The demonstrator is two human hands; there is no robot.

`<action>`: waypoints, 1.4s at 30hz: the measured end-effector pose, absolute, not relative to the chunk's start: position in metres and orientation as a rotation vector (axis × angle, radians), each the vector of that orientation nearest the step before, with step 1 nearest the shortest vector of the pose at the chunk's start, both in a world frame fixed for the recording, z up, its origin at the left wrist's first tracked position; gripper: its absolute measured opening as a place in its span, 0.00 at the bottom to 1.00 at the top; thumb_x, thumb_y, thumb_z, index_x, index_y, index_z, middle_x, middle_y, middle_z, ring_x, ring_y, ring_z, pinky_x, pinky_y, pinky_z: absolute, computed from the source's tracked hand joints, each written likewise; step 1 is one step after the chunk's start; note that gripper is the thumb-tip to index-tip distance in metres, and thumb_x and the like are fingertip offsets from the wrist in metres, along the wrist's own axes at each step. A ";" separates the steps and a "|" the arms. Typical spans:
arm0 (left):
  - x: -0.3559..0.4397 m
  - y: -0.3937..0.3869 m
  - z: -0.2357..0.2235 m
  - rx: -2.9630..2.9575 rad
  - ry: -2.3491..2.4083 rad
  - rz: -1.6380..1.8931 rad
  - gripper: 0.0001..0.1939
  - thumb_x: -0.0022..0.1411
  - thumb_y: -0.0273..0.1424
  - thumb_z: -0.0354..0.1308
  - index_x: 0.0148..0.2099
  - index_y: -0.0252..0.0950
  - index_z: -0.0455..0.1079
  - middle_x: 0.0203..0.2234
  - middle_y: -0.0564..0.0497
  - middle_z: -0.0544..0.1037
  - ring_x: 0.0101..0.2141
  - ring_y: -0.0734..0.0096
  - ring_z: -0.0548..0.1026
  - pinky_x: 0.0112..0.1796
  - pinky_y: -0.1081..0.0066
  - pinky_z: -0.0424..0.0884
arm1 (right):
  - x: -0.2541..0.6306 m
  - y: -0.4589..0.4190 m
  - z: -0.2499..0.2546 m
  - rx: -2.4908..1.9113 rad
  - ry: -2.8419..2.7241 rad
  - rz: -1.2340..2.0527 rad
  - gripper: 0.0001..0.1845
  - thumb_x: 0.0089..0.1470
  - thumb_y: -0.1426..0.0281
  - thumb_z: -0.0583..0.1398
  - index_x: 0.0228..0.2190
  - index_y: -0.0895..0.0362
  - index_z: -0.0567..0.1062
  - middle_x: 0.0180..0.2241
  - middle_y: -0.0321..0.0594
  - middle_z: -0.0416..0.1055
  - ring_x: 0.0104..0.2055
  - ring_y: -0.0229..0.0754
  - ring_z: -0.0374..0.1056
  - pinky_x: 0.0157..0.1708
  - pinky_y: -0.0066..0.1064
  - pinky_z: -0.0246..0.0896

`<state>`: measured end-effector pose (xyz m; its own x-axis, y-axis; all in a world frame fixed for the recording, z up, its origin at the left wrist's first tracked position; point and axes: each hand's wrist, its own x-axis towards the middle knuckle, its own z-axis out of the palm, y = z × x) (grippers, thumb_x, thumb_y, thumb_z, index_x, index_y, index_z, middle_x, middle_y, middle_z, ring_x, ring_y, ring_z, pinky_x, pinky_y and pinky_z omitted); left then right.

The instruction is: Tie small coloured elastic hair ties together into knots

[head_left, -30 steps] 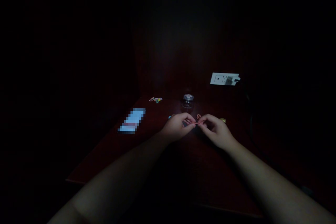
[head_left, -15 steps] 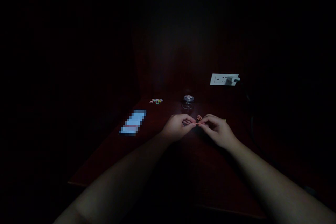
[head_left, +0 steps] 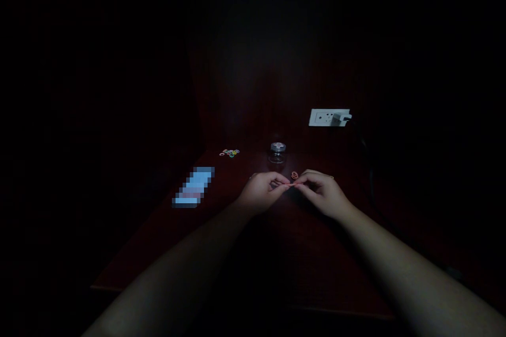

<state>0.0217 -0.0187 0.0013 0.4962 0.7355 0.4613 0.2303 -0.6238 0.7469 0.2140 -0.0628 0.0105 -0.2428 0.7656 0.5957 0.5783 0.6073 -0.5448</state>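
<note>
Band (head_left: 291, 185) btwn hands (head_left: 261, 191) (head_left: 326, 196) (prob. unchanged)

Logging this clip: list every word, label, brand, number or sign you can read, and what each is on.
No text is readable.
Jar lid: pale marking, too small to tell whether it is lettering.
Bright rectangle on the left: pixelated, unreadable.
Wall socket: no lettering discernible.
Held orange band: none discernible.

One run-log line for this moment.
left hand: pinches coral band | right hand: pinches same band | near: coral rings, lidded jar | rest: multicolored rings, wall socket
</note>
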 end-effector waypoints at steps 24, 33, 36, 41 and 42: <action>0.028 -0.019 -0.008 2.107 0.852 1.035 0.10 0.58 0.34 0.58 0.36 0.32 0.73 0.31 0.49 0.78 0.30 0.74 0.74 0.34 0.74 0.71 | 0.213 -0.050 -0.009 -1.117 -1.881 0.387 0.09 0.54 0.66 0.58 0.29 0.58 0.74 0.26 0.38 0.70 0.29 0.39 0.64 0.31 0.30 0.60; 0.019 -0.048 -0.028 2.070 1.098 0.967 0.08 0.57 0.31 0.58 0.37 0.31 0.72 0.30 0.48 0.78 0.30 0.73 0.74 0.34 0.72 0.71 | 0.194 -0.061 -0.035 -1.139 -1.818 0.554 0.10 0.49 0.66 0.59 0.24 0.61 0.72 0.20 0.34 0.67 0.22 0.34 0.60 0.23 0.25 0.55; 0.017 -0.061 -0.035 2.021 1.140 0.973 0.08 0.58 0.30 0.56 0.37 0.30 0.71 0.29 0.48 0.78 0.29 0.74 0.74 0.33 0.74 0.70 | 0.188 -0.071 -0.039 -1.145 -1.780 0.595 0.11 0.48 0.64 0.58 0.24 0.61 0.72 0.19 0.33 0.66 0.21 0.34 0.59 0.22 0.25 0.54; 0.021 -0.072 -0.044 1.961 1.194 0.996 0.08 0.59 0.30 0.57 0.38 0.30 0.71 0.29 0.48 0.77 0.28 0.74 0.73 0.32 0.74 0.69 | 0.184 -0.083 -0.044 -1.171 -1.705 0.615 0.12 0.47 0.62 0.57 0.24 0.60 0.70 0.18 0.31 0.62 0.20 0.34 0.56 0.22 0.26 0.52; 0.022 -0.073 -0.045 1.954 1.200 1.003 0.08 0.59 0.30 0.57 0.38 0.30 0.71 0.29 0.47 0.77 0.29 0.75 0.73 0.32 0.74 0.69 | 0.183 -0.084 -0.045 -1.179 -1.690 0.611 0.12 0.47 0.62 0.57 0.24 0.60 0.70 0.18 0.31 0.62 0.20 0.34 0.56 0.21 0.26 0.51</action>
<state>0.0217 -0.0728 -0.0446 0.2959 0.9137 0.2785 0.4356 -0.3885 0.8120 0.1827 -0.0842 -0.0450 -0.0812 0.9053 0.4169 0.4291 0.4093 -0.8052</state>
